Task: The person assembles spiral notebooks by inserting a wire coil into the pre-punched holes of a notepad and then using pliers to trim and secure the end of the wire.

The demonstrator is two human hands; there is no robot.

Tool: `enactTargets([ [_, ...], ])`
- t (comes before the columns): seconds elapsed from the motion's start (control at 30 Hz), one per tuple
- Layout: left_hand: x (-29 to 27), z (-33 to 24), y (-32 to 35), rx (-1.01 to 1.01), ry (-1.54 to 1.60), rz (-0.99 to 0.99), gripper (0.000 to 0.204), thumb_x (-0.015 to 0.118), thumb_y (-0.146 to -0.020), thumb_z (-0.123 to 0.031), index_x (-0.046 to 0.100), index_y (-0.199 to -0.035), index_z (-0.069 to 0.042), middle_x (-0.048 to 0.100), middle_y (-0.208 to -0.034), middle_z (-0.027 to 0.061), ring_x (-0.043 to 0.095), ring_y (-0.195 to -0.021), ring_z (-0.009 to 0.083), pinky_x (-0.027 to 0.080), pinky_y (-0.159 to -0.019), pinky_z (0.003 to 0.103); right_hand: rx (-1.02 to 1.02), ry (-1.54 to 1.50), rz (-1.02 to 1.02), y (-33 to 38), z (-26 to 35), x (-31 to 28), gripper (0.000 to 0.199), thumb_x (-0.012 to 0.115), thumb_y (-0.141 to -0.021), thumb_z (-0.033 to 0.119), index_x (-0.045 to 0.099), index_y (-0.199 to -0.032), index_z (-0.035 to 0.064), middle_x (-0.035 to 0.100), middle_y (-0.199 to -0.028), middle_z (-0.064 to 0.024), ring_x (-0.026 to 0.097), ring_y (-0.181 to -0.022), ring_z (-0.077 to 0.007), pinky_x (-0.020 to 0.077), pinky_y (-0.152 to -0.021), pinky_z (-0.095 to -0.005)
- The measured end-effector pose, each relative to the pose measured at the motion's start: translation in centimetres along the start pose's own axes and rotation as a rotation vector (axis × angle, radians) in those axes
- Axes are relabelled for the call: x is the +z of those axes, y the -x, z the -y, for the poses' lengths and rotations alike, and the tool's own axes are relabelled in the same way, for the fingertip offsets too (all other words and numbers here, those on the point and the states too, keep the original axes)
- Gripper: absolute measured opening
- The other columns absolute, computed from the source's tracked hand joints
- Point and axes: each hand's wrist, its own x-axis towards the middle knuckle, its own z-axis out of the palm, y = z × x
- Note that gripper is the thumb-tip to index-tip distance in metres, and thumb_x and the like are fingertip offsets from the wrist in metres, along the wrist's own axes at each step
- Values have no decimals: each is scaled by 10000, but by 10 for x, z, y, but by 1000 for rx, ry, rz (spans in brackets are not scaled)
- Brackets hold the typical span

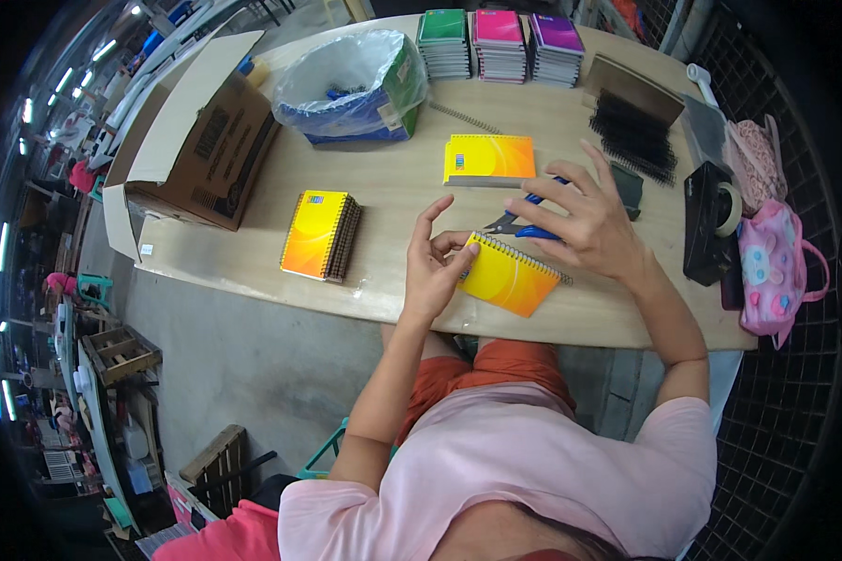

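Note:
My left hand pinches the upper left corner of a yellow-orange spiral notebook lying near the table's front edge, its index finger raised. A dark coil runs along the notebook's top edge and sticks out past the right corner. In my right hand is a pair of blue-handled pliers, its jaws at the coil's left end by my left fingertips. Just beyond lies a yellow stack of sheets with no coil visible in it. To the left sits a pile of coil-bound yellow notebooks.
A cardboard box and a plastic-lined blue-green box stand at the left back. Green, pink and purple notebook stacks line the far edge. Black coils, a tape dispenser and a pink pouch are at the right.

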Motion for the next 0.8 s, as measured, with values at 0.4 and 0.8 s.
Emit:
enactTargets([
  [0.4,-6,-4,2,-17,-33,4,722,666,-873,72,310,-1490,-43,719,-956,125,688,-873,138,541,-796,261,-244,95,2,-19,0,5,329,717,-774,309,721,-1070,167,654,-1005,-9,627,-961,-179,415,-1033,-538],
  [0.8,9,-5,12,185,-180,-204,664,664,-891,70,334,-1456,-41,703,-938,120,678,-854,123,540,-743,212,303,-422,38,13,6,33,436,748,-838,276,682,-1225,88,657,-895,-88,641,-761,-274,523,-719,-380],
])
